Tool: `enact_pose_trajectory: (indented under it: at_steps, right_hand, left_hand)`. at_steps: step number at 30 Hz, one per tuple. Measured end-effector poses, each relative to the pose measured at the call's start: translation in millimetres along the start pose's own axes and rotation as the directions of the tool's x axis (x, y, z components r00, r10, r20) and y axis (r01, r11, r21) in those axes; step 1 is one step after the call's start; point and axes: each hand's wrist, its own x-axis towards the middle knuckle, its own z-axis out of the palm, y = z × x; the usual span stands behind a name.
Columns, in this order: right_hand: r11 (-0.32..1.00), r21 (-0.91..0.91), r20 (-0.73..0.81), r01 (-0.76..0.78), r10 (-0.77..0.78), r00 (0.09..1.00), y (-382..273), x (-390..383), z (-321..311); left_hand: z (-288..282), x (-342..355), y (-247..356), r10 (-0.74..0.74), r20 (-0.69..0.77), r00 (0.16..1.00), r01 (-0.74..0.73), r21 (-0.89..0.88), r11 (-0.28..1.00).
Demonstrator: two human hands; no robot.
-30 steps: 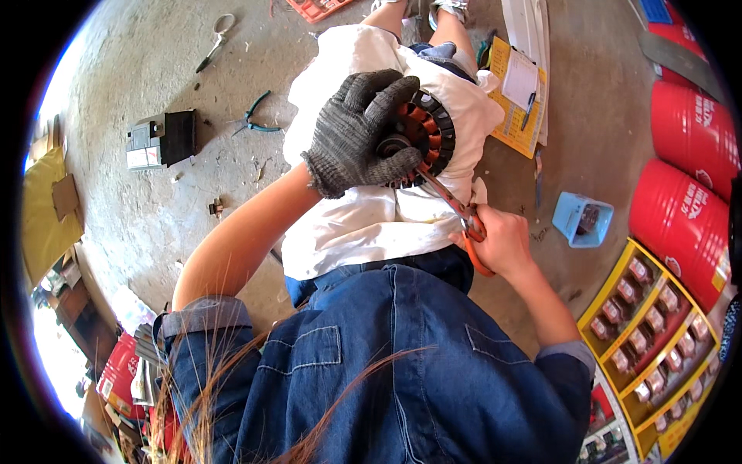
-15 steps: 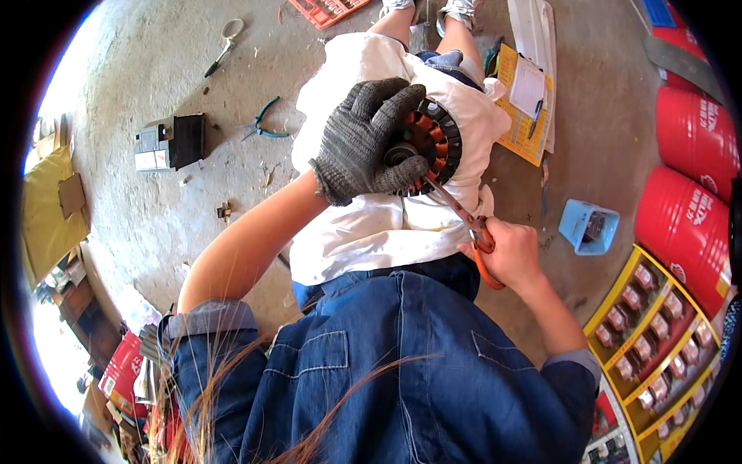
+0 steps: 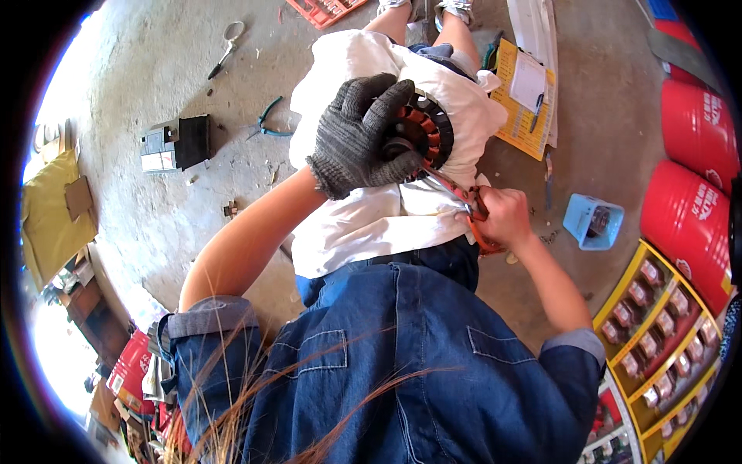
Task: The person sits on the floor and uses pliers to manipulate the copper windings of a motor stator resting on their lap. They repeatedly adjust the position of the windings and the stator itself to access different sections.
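Observation:
A round motor stator [image 3: 437, 133] with copper windings and a black slotted rim rests on the white cloth [image 3: 340, 240] over my lap. My left hand [image 3: 359, 135], in a dark grey knit glove, is closed over the stator's left side, covering much of it. My bare right hand [image 3: 504, 216] grips the orange handles of a pair of scissors [image 3: 456, 189]. The scissors' blades point up and left to the stator's lower edge, by my left thumb. The tips of the blades are hidden there.
Pliers [image 3: 267, 120], a black-and-grey box [image 3: 176, 144] and a small racket-shaped tool [image 3: 226, 50] lie on the floor to the left. A clipboard [image 3: 519, 100] with a pen, a blue bin [image 3: 593, 223], red drums [image 3: 688, 213] and a yellow parts rack [image 3: 641, 332] stand right.
The scissors and my right hand have shifted slightly up, and the handles look closer together. My left hand still holds the stator. The whole view has shifted slightly.

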Motion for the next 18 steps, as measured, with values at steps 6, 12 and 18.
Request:
enact_pose_trajectory:
  at_steps: [6, 12, 18]
  right_hand:
    - [0.988, 0.021, 0.062, -0.15, 0.149, 0.987, -25, -6, -13]
    - [0.977, -0.02, 0.085, -0.214, 0.215, 0.973, -36, -7, -17]
    - [0.97, -0.008, 0.154, -0.244, 0.242, 0.958, -38, -5, -24]
  left_hand:
    - [2, 0, 0, -0.054, 0.051, 0.997, 0.056, -0.045, 0.997]
    - [1, 1, -1, -0.037, 0.032, 0.999, 0.038, -0.062, 0.997]
    - [3, -1, -5, -0.033, 0.029, 0.999, 0.035, -0.065, 0.997]
